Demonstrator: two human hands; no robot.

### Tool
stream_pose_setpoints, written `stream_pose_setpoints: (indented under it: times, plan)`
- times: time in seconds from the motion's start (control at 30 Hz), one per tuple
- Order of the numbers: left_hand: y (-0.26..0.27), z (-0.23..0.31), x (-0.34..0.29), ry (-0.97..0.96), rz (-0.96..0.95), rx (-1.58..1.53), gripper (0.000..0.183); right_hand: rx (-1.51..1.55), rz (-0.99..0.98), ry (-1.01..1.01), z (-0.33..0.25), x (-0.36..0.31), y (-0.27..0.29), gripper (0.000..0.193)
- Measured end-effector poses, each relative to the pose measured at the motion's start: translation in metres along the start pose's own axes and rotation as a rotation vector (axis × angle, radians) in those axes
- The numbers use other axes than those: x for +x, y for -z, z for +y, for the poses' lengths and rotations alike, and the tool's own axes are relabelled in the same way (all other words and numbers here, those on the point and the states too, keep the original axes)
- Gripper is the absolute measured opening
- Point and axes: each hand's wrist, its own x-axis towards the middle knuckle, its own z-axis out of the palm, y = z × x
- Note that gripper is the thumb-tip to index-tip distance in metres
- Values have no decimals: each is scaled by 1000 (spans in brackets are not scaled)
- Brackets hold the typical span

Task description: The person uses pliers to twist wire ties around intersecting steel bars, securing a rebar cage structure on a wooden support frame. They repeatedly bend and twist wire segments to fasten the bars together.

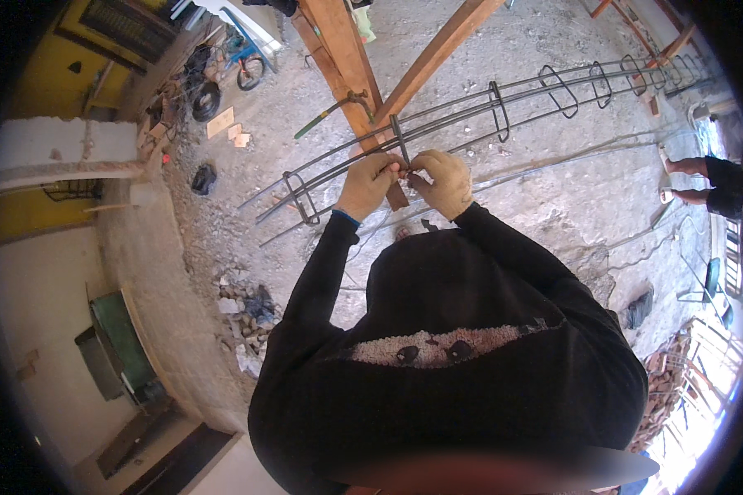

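My left hand and my right hand, both in tan work gloves, meet at a long cage of steel reinforcing bars. Fingertips of both are pinched together beside a dark rectangular stirrup that goes around the bars. Whatever lies between them is too small to make out. Beneath the cage is a wooden support, its lower end showing just below my hands. On the timber beyond the bars rests a hammer-like tool with a green handle.
More stirrups are spaced along the cage to the right. Rubble lies at left, near wood scraps and a dark tyre. A person's bare legs show at far right. Cables cross the rough floor.
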Motion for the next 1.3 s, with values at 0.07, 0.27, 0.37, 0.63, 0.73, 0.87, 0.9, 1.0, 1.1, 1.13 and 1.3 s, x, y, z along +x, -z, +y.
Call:
stream_pose_setpoints:
  times: [0.07,0.27,0.37,0.63,0.73,0.87,0.9,1.0,1.1,1.13,1.3]
  plan:
    - [-5,0,-4,-77,110,141,21,-4,-11,1,-2,1,1,25]
    - [-4,-11,-5,-177,359,478,19,18,-14,-12,0,4,-4,21]
    - [-5,-17,2,-204,411,564,20,36,15,-4,1,2,-7,19]
    - [-10,-24,2,-238,495,665,18,-1,11,-60,-4,-1,-11,18]
    - [-10,-28,4,-258,506,714,18,-25,57,-94,-7,1,-15,18]
    - [-12,-30,4,-202,490,701,21,-14,52,-86,-10,4,-13,22]
    - [-13,-28,4,-198,491,700,22,-19,43,-82,-11,4,-12,24]
    - [-12,-21,7,-142,470,762,20,-42,-1,-41,-12,9,-7,30]
    - [-8,-12,12,-93,384,815,16,-84,-39,-19,-13,14,-3,31]
    - [-7,-10,13,-89,356,814,14,-102,-59,-20,-14,16,-2,30]
    - [-5,-7,17,-112,348,822,19,-308,-220,102,-17,24,4,33]
